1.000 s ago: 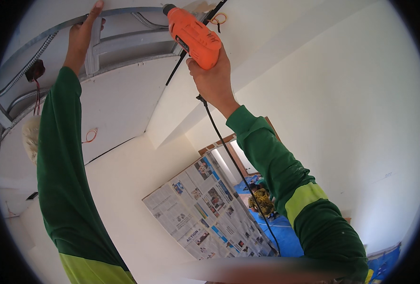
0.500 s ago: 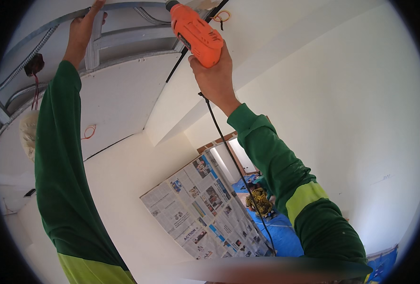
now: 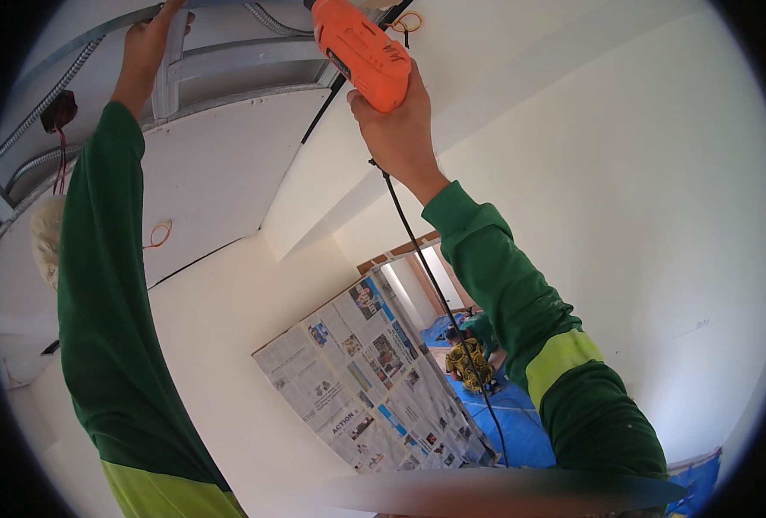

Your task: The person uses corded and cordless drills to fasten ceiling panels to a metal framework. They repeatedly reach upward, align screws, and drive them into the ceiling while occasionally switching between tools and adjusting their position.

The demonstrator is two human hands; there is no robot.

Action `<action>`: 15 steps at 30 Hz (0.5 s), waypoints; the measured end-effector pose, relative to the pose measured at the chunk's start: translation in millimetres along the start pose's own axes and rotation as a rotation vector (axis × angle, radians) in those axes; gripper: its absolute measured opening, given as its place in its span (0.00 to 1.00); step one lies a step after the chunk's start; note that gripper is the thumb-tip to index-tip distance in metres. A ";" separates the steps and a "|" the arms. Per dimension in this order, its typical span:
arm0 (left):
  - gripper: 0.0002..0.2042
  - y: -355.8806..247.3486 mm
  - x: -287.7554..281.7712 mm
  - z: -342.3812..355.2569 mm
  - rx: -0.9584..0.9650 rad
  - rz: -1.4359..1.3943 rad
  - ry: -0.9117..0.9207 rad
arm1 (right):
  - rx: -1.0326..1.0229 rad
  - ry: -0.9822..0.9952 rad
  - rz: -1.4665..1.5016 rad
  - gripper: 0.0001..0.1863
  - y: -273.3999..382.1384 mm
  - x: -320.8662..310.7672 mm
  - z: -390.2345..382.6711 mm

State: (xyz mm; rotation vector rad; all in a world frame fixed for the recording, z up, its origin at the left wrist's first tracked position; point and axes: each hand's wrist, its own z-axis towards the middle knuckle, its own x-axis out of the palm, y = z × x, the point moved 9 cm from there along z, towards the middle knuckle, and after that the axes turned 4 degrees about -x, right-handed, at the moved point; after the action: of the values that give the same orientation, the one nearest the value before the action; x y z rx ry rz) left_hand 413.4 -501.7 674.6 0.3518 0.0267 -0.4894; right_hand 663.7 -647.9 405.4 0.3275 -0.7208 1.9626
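Gripping a bright orange power drill (image 3: pixel 364 56), the person's bare right hand (image 3: pixel 400 138) is holding it up near the ceiling, fingers wrapping around its handle, while the drill is pointing up and leftward. Its dark chuck (image 3: pixel 310 3) is running out past the upper edge, leaving unclear whether a bit is touching anything. A thin black cable (image 3: pixel 417 250) is hanging below the wrist and slanting down to the right. The bare left hand (image 3: pixel 145 52) is clasping silvery-grey metal ceiling framing (image 3: pixel 253 58) at the upper left, its fingers bending around the joint beside a crosspiece, though the upper edge is cutting off part of the grip. Around that hand, a ribbed silver flexible conduit (image 3: pixel 81 66) is curving along the opening, and a small dark box with red wires (image 3: pixel 58 110) is hanging left of the wrist. Flat off-white ceiling board (image 3: pixel 227 155) is stretching below the framing, with a thin orange wire loop (image 3: pixel 168 226) dangling from it; another orange loop (image 3: pixel 420 19) is hanging just right of the drill. Dark green sleeves with lime bands (image 3: pixel 102 276) are covering both arms. Farther down, a flat panel covered in newspaper sheets (image 3: pixel 314 371) is slanting across the view, and beyond it a person in a yellow-and-black patterned top (image 3: pixel 467 364) is sitting or crouching near blue floor sheeting (image 3: pixel 521 423). A smooth white wall (image 3: pixel 642 198) is filling the right side.
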 end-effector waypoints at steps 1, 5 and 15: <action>0.44 -2.7 -1.1 -0.3 0.025 -0.010 -0.014 | -0.010 -0.003 -0.016 0.25 0.1 -0.7 0.3; 0.38 -3.2 2.3 -2.8 -0.039 0.026 -0.002 | 0.010 0.021 0.006 0.25 1.6 -2.1 2.3; 0.41 -23.8 7.4 -17.5 -0.013 -0.068 -0.035 | 0.067 0.069 -0.019 0.31 -0.6 0.6 2.7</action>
State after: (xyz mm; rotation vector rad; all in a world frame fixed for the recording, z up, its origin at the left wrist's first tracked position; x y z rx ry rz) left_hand 409.9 -518.8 649.7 0.3299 0.0076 -0.5623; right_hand 663.7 -648.9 408.0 0.3047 -0.6068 1.9738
